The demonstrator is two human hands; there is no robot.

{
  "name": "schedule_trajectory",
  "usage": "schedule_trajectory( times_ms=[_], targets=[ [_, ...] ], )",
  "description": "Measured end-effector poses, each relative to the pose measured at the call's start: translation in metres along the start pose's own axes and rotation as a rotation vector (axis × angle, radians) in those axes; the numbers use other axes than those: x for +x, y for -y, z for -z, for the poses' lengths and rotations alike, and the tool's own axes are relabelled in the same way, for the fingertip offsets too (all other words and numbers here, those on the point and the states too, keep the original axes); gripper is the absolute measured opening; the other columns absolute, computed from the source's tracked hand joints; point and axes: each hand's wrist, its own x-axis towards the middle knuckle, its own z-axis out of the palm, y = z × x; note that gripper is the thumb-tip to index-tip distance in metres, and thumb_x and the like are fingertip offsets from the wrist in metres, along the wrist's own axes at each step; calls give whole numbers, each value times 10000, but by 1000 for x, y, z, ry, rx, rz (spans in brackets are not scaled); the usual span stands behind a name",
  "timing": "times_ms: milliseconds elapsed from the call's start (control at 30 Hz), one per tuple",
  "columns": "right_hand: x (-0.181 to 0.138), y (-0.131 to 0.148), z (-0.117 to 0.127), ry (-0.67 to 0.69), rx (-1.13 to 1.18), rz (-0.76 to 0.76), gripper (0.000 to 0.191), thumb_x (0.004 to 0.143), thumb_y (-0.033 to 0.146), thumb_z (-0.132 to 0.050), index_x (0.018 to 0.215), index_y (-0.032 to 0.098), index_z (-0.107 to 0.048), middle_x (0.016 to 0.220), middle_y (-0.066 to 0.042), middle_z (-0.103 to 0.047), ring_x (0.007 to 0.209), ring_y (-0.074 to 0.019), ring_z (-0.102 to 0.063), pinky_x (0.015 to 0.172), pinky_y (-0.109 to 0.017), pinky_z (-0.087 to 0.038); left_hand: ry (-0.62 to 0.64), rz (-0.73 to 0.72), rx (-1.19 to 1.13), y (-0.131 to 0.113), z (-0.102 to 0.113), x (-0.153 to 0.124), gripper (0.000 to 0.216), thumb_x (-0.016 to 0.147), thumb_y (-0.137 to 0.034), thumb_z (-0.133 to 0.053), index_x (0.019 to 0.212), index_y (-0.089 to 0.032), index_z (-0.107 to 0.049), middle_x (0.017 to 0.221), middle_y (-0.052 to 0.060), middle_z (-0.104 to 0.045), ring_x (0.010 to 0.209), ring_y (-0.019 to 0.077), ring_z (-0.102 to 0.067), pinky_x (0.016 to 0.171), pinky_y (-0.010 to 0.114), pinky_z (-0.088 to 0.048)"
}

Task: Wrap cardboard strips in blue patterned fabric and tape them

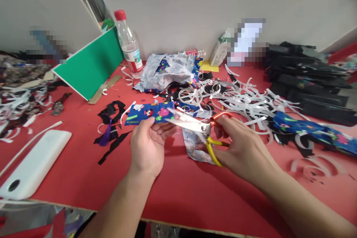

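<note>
While the right hand grips a pair of scissors, blades slightly parted, the left hand pinches a blue printed strip beside the blade tips, over a red table strewn with white trimmings, seen from the head camera

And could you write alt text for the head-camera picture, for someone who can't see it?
A person's right hand holds scissors, one handle orange, one yellow, close to a blue cartoon-print piece in the left hand. White strips and black scraps litter the red table; behind stand a red-capped bottle and a green board.
</note>
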Motion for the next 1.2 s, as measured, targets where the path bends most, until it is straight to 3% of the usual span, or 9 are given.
schedule_trajectory(
  times_ms=[100,233,367,500,800,900,1033,1100,1200],
  targets=[
    [-4,8,-2,13,420,-255,402,749,535,-851,768,257,-562,663,2,-573,569,-172,-494,527,-320,-402,125,-14,189,7,3,-5,196,833,-350,-697,753,-182,-761,727,76,-782,730,260,-773,667,364,-649],
    [-7,18,-8,95,789,-319,426,673,471,-955,915,254,-680,848,-36,-708,633,-188,-586,559,-338,-509,305,52,274,20,3,-11,209,943,-372,-670,948,-192,-776,891,91,-805,906,289,-782,742,375,-645],
    [-6,15,-15,117,804,-350,420,642,397,-986,910,248,-699,806,-9,-689,649,-175,-592,583,-319,-527,334,90,274,25,-5,-15,239,916,-394,-745,1051,-196,-738,987,98,-808,869,278,-778,698,358,-633],
    [-3,8,-17,65,835,-348,343,730,426,-930,904,250,-692,727,17,-635,612,-153,-556,551,-295,-482,312,120,237,23,-13,-15,375,846,-377,-826,1136,-216,-652,1009,87,-805,700,232,-764,583,321,-614],
    [7,12,-14,29,914,-452,394,705,496,-927,851,262,-645,741,10,-655,653,-178,-603,598,-330,-522,344,133,263,18,-11,-13,353,844,-384,-830,1082,-169,-683,881,93,-796,658,201,-740,603,303,-623],
    [5,5,-18,-20,910,-468,372,738,484,-914,874,256,-653,735,22,-630,640,-163,-573,581,-314,-491,284,27,264,19,-12,-16,342,842,-330,-838,1096,-218,-638,987,73,-794,773,220,-773,668,318,-641],
    [3,-3,-24,74,1095,-553,404,748,454,-920,980,259,-653,696,47,-613,576,-148,-545,544,-304,-463,188,-333,491,23,-4,-23,473,796,-186,-875,1174,-284,-609,1167,36,-738,998,217,-762,911,337,-622],
    [6,-6,-25,69,1195,-593,443,710,421,-945,987,255,-641,662,63,-586,558,-143,-542,541,-299,-461,288,-460,647,24,2,-25,568,779,-115,-869,1268,-293,-641,1267,53,-720,1117,230,-734,998,328,-583],
    [14,-9,-23,-117,1245,-610,451,682,391,-947,950,248,-613,632,83,-541,540,-123,-515,534,-282,-444,444,-382,746,22,8,-22,400,896,-116,-740,1263,-275,-743,1307,83,-748,1213,251,-709,1063,340,-545]
  ],
)
